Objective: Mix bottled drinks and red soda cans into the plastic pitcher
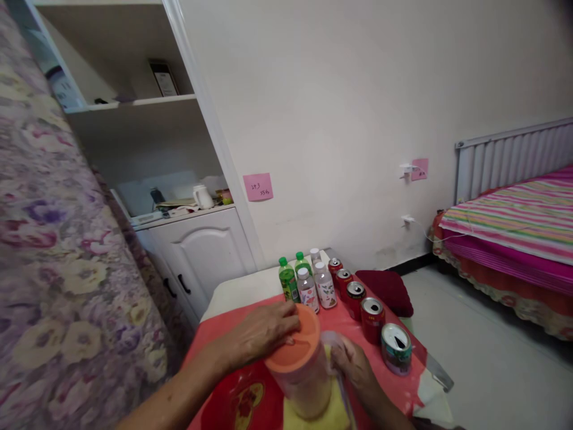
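Note:
A see-through plastic pitcher [308, 391] with an orange lid [290, 355] stands in front of me at the near side of the table. My left hand [268, 328] lies over the lid, its fingers curled against the lid's top and edge. On the right, my right hand [351, 361] is wrapped round the pitcher's handle [330, 339]. Below and beside the pitcher is a yellow cloth [338, 412]. A red dish [233, 394] with a gold pattern sits to the left, partly under my left forearm.
Beyond the pitcher stand two green-capped bottles [287, 279] and several white-capped bottles [324, 286]. Opened drink cans [372, 319] line the table's right side. A red cover lies on the table [224, 322]. A white cabinet [206, 251] is at left, a bed [514, 233] at right.

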Available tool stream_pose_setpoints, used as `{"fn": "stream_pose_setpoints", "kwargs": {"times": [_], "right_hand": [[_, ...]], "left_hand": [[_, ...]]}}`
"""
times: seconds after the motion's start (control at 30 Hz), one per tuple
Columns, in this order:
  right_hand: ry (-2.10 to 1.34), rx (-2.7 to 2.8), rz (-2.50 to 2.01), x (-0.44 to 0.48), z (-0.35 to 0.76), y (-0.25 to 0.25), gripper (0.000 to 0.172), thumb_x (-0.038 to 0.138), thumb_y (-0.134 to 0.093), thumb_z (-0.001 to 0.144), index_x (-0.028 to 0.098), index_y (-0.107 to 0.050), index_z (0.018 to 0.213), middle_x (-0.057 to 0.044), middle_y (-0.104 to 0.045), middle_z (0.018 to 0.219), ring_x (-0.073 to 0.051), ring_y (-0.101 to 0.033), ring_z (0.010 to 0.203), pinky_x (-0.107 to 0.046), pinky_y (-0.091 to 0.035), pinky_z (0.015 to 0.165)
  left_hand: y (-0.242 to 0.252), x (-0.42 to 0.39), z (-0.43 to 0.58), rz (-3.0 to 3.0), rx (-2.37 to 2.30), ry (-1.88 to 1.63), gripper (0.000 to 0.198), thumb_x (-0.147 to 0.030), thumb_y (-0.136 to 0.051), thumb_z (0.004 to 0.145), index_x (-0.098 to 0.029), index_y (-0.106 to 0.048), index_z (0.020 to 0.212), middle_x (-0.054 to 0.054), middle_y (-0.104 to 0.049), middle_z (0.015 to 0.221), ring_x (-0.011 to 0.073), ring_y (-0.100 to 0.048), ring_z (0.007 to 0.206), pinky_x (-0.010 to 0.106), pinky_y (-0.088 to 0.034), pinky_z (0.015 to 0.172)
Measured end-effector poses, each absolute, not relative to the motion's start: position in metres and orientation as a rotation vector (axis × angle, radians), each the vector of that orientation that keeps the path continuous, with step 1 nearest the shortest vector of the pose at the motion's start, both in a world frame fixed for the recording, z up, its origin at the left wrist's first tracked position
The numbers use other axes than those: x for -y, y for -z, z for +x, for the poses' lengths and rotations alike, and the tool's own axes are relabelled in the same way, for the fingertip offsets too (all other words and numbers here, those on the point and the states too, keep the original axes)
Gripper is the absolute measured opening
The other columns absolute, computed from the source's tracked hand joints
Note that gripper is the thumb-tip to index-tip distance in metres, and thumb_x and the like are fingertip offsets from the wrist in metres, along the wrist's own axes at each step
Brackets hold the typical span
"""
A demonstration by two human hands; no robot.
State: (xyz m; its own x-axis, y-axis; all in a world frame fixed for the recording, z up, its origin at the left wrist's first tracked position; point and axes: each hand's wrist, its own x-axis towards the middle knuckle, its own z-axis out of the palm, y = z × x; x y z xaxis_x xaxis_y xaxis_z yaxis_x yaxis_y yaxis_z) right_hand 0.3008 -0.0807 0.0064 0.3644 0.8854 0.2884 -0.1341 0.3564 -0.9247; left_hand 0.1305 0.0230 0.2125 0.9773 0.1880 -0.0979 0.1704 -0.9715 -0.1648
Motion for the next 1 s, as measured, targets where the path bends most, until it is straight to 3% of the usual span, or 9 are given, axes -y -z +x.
{"fn": "stream_pose_setpoints", "kwargs": {"times": [0.17,0.33,0.53,0.67,0.77,0.9,1.0], "right_hand": [[-0.767,0.917,-0.995,0.073,0.296,-0.002,0.042,0.049,-0.081,0.068,0.022,-0.049,0.068,0.008,-0.035,0.065,-0.012,-0.033,0.062,-0.023,-0.032,0.055],[-0.769,0.872,-0.983,0.074,0.293,-0.001,0.035,0.044,-0.080,0.067,0.021,-0.053,0.070,0.007,-0.037,0.065,-0.012,-0.034,0.061,-0.023,-0.033,0.054],[-0.791,0.877,-0.948,0.080,0.291,-0.003,0.026,0.037,-0.079,0.069,0.019,-0.061,0.076,0.006,-0.046,0.065,-0.013,-0.039,0.062,-0.023,-0.038,0.056],[-0.762,0.892,-1.012,0.085,0.292,-0.004,0.028,0.041,-0.077,0.070,0.019,-0.061,0.078,0.005,-0.051,0.067,-0.014,-0.045,0.063,-0.024,-0.041,0.058],[-0.703,0.892,-1.091,0.089,0.293,-0.006,0.031,0.044,-0.076,0.071,0.021,-0.057,0.075,0.003,-0.056,0.067,-0.017,-0.054,0.065,-0.026,-0.045,0.060],[-0.668,0.954,-1.145,0.096,0.296,-0.005,0.032,0.044,-0.076,0.076,0.020,-0.064,0.093,-0.004,-0.072,0.088,-0.026,-0.067,0.085,-0.034,-0.053,0.077],[-0.638,0.994,-1.170,0.100,0.297,-0.001,0.038,0.043,-0.074,0.079,0.020,-0.065,0.108,-0.007,-0.074,0.105,-0.029,-0.068,0.100,-0.038,-0.054,0.088]], "left_hand": [[-0.215,-0.023,0.134,-2.901,0.257,-0.233,0.017,-0.031,-0.048,0.101,-0.020,-0.061,0.099,0.006,-0.066,0.105,0.0201,-0.063,0.087,0.031,-0.041,0.069],[-0.217,-0.019,0.138,-2.894,0.272,-0.233,0.009,-0.027,-0.052,0.099,-0.022,-0.058,0.093,0.002,-0.065,0.102,0.0183,-0.062,0.084,0.031,-0.036,0.066],[-0.253,-0.007,0.138,-2.885,0.567,0.058,0.021,-0.034,-0.035,0.104,-0.025,-0.050,0.092,-0.001,-0.057,0.100,0.0152,-0.054,0.077,0.030,-0.033,0.066],[-0.261,-0.012,0.118,-3.012,0.841,0.239,0.027,-0.043,-0.033,0.102,-0.024,-0.048,0.090,-0.001,-0.055,0.095,0.0159,-0.055,0.080,0.030,-0.039,0.073],[-0.243,-0.020,0.085,-2.997,1.113,0.581,0.029,-0.049,-0.036,0.099,-0.024,-0.050,0.093,-0.001,-0.055,0.090,0.0185,-0.056,0.083,0.031,-0.042,0.076],[-0.189,-0.028,0.029,-2.888,1.558,0.789,0.031,-0.051,-0.045,0.091,-0.022,-0.055,0.090,-0.002,-0.057,0.082,0.0198,-0.056,0.078,0.033,-0.043,0.075],[-0.141,-0.026,-0.001,-2.961,1.973,0.852,0.035,-0.057,-0.053,0.083,-0.022,-0.055,0.081,-0.005,-0.052,0.067,0.0169,-0.054,0.064,0.029,-0.042,0.061]]}}
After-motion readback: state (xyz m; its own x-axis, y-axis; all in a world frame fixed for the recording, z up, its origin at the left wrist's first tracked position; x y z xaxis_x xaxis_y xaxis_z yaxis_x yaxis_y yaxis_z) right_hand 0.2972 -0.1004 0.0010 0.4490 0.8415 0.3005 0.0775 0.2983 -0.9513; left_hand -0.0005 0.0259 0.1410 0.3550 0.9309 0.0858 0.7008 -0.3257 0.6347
